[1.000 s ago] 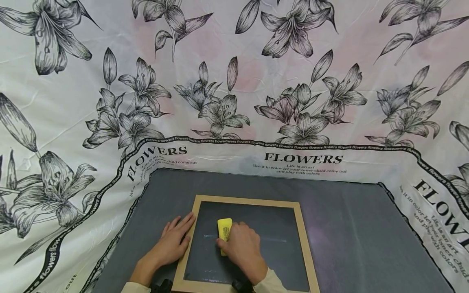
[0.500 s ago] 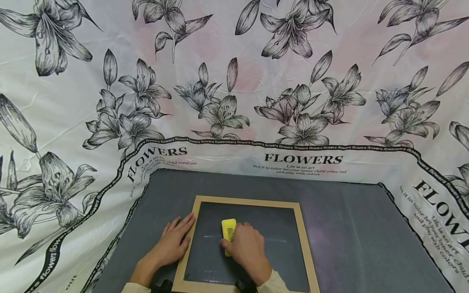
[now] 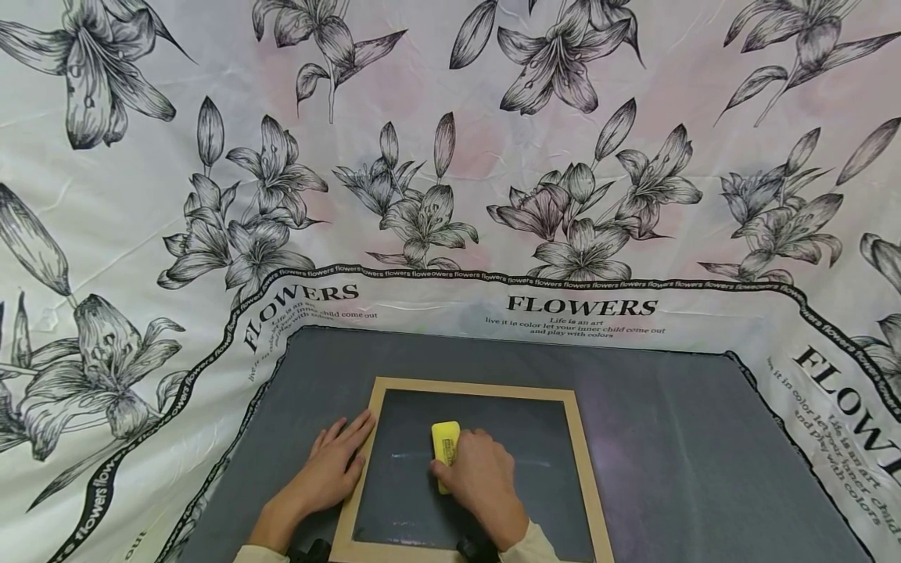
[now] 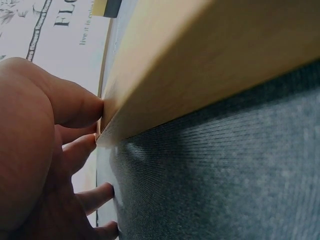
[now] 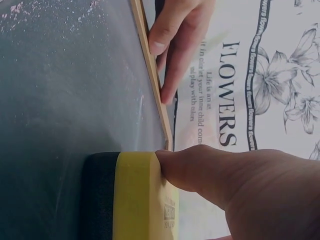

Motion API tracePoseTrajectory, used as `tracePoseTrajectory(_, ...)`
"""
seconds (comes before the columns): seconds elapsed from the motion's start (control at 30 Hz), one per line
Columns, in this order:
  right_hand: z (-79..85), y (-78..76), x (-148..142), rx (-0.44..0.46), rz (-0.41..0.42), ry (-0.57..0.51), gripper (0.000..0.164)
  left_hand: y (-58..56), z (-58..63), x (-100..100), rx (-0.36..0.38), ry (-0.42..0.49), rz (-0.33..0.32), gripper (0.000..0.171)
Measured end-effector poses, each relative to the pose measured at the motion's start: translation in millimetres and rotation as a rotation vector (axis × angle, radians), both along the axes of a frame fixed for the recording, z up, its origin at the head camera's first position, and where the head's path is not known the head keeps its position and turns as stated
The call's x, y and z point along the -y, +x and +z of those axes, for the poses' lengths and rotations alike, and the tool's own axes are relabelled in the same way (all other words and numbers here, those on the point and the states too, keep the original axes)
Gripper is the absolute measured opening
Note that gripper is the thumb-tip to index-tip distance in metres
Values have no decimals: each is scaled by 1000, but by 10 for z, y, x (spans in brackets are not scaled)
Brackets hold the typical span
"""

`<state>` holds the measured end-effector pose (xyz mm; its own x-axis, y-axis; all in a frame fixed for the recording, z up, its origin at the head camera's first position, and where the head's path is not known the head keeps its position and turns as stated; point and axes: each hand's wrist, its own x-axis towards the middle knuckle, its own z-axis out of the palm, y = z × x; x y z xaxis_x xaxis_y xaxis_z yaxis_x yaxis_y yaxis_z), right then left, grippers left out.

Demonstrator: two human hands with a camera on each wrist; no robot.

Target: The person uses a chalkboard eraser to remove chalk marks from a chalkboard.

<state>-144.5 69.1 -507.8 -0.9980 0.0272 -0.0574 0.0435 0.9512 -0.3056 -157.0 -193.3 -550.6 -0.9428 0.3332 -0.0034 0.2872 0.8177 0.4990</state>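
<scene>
A blackboard (image 3: 521, 500) with a light wooden frame (image 3: 472, 385) lies on the table. My right hand (image 3: 486, 478) grips a yellow board eraser (image 3: 444, 446) near the middle of the board. In the right wrist view, the thumb presses on the yellow body of the eraser (image 5: 134, 195), and its dark felt side (image 5: 97, 197) faces the board. The other fingers are mostly hidden. At the left edge of the frame, my left hand (image 3: 327, 469) rests with fingers extended. The left wrist view has its thumb (image 4: 80, 105) touching the frame's outer side (image 4: 165, 85).
Under the board spreads a dark grey table covering (image 3: 690, 453). White cloth (image 3: 422, 94) printed with lilies and the word FLOWERS surrounds it. Pale chalk specks (image 5: 40, 12) show on the board in the right wrist view.
The right hand has slid the eraser a little to the right across the board. The left hand has stayed at the frame's left edge.
</scene>
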Motion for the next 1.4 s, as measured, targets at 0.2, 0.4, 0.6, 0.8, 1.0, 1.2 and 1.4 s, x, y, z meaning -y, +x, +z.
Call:
tracePoseTrajectory(0.2,15,8,-49,-6,-7,-12,61,15,3,8,3,23,-12,63)
tracePoseTrajectory(0.4,26,18,-89,9,-25,-12,61,20,0,11,-1,24,-15,62)
tracePoseTrajectory(0.6,15,27,-123,8,-38,-9,60,20,-12,14,-10,20,-17,62)
tracePoseTrajectory(0.8,0,27,-170,-7,-40,-4,59,18,-15,13,-8,17,-15,62)
tracePoseTrajectory(1.0,4,16,-208,-8,-51,2,61,15,-16,9,-9,14,-10,62)
tracePoseTrajectory(1.2,-6,10,-264,9,-69,10,62,14,-23,8,-7,14,-7,62)
tracePoseTrajectory(1.4,-12,9,-339,-7,-76,10,59,8,-26,7,-1,6,-4,62)
